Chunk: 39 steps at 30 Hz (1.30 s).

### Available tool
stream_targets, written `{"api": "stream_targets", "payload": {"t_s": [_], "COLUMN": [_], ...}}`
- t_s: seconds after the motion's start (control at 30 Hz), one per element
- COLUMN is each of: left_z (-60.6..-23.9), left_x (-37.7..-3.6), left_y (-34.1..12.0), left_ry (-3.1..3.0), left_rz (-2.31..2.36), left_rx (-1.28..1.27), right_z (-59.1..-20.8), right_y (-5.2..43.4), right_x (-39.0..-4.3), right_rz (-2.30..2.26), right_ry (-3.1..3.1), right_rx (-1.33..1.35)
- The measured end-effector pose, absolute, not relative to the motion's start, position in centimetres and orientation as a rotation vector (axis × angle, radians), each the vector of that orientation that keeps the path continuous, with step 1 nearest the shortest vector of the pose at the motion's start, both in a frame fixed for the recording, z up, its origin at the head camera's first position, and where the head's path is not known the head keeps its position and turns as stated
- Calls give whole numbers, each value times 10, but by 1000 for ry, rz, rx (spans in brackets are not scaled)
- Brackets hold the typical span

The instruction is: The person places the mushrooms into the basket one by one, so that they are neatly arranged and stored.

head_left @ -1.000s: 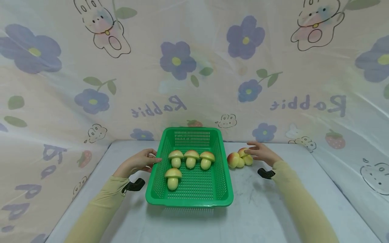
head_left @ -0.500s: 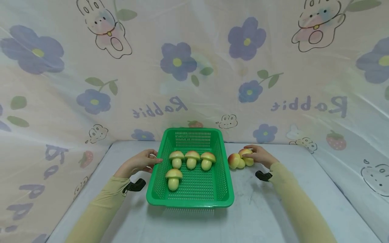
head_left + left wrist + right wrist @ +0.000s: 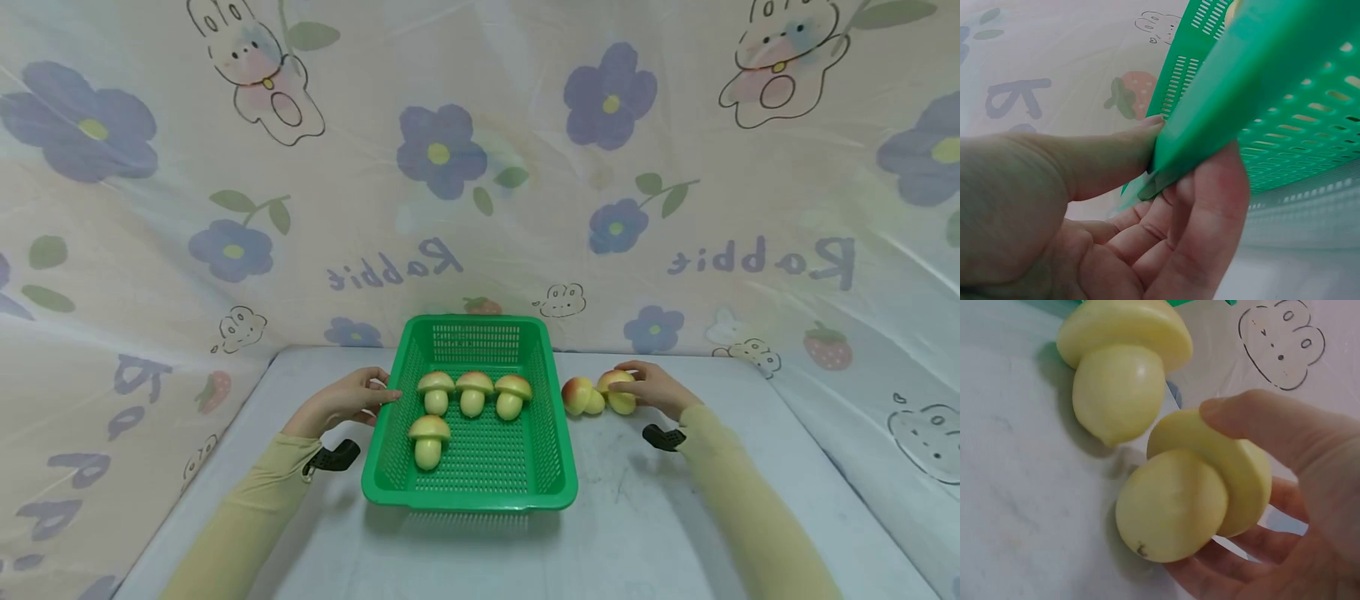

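A green slotted basket (image 3: 551, 433) sits mid-table with several yellow toy mushrooms (image 3: 472, 392) inside. My left hand (image 3: 348, 400) grips the basket's left rim (image 3: 1210, 131), thumb on top and fingers underneath. To the right of the basket lie two more toy mushrooms. My right hand (image 3: 652, 387) holds the right one (image 3: 618, 392) by its cap (image 3: 1241, 469), thumb above and fingers below. The other mushroom (image 3: 577, 394) (image 3: 1119, 369) lies on the table beside the basket, just left of the held one.
The grey table (image 3: 645, 525) is closed in on three sides by a printed cloth (image 3: 480, 167) with flowers and rabbits. Black wrist straps (image 3: 333, 457) sit on both forearms. Bare tabletop lies in front of the basket.
My right hand has come down from hovering over the right mushroom and closed round its cap, drawing it slightly to the right. The left hand and basket have stayed put.
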<state>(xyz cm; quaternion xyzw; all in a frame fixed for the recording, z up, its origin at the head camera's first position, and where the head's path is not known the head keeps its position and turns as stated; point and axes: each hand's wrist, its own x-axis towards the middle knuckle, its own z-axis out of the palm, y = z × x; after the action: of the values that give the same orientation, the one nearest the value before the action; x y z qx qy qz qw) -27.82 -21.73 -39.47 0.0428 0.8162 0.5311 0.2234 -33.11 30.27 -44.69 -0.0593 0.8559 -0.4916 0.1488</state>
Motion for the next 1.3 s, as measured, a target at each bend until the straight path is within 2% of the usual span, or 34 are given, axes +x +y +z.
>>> {"api": "stream_targets", "payload": {"t_s": [0.77, 1.3], "left_z": [-396, -396], "left_x": [-276, -277], "left_y": [-218, -218], "left_ry": [2256, 2250], "left_rz": [1481, 1465], "left_rx": [112, 139], "right_z": [-424, -376], "right_y": [328, 312], "right_x": [-303, -282], "right_rz": [-1398, -1466], "right_ry": [2505, 2473], "right_rx": [-237, -454]}}
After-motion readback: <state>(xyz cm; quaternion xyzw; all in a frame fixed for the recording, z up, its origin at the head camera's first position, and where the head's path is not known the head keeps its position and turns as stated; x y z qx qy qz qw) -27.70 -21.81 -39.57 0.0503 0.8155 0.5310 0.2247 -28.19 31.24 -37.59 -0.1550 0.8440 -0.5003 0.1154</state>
